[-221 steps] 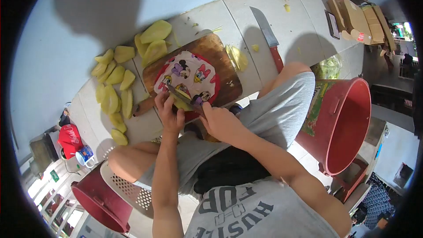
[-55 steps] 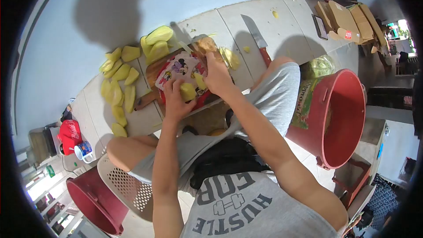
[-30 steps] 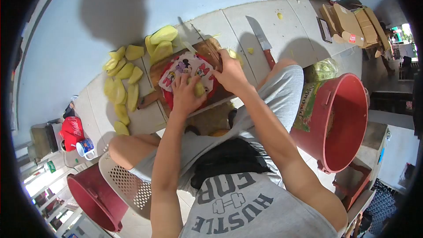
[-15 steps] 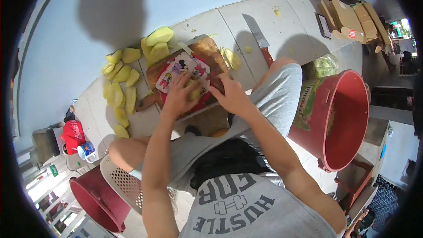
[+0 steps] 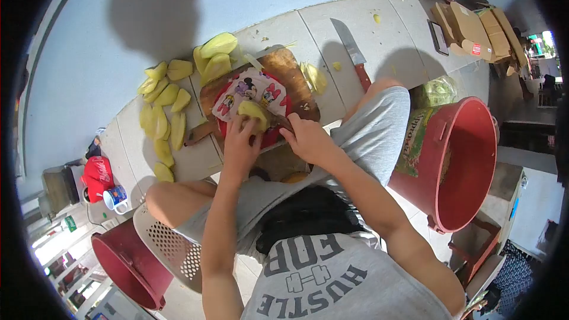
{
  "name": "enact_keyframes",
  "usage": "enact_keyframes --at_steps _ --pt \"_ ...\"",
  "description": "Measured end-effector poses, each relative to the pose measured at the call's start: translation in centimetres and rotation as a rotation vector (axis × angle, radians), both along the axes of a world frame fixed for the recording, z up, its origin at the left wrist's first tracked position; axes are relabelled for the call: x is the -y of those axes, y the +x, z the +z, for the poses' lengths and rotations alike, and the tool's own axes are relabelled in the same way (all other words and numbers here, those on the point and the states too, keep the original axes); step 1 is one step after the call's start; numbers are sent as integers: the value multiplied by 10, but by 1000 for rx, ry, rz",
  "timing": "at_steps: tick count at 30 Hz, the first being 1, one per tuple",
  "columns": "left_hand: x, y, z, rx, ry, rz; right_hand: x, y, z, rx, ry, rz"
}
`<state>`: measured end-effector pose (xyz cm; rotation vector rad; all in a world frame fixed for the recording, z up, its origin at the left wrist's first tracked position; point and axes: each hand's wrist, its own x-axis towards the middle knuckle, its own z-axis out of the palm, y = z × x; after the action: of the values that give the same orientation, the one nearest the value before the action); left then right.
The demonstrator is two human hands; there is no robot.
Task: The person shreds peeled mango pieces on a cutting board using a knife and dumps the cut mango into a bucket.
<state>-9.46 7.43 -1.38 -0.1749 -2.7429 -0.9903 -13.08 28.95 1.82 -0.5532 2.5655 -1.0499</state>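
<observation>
Yellow fruit [image 5: 251, 109] sits on a red plate [image 5: 268, 137] with cartoon mice on it. The plate rests on a brown wooden board [image 5: 291, 77], and the board lies on the pale tiled bench [image 5: 391, 47].

The left hand [image 5: 242, 142] is curled over the near side of the fruit, with its fingers pinching it and holding it down. The right hand [image 5: 308, 141] is closed around a small knife [image 5: 278, 121], and the blade lies against the fruit.

The fruit looks peeled and wet, so I think it is slippery. It looks firm too, not squishy, and light enough for one hand. A good place to hold it seems to be the side away from the blade, with fingertips tucked back.

More yellow pieces [image 5: 163, 112] lie in a bunch on the bench, left of the board. A few thin slices [image 5: 314, 77] lie just right of the board. A big knife with a red handle [image 5: 354, 56] lies farther right, well apart from the hands. A large red bucket [image 5: 459, 163] stands beside the person's right knee.
</observation>
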Motion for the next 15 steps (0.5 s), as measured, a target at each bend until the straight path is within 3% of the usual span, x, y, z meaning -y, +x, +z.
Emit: enact_keyframes --at_steps 7,15 --pt "-12 -11 20 81 -137 -43 -1 -5 -8 -65 137 49" --pt "-10 -17 9 72 -230 -79 12 -6 39 -116 208 187"
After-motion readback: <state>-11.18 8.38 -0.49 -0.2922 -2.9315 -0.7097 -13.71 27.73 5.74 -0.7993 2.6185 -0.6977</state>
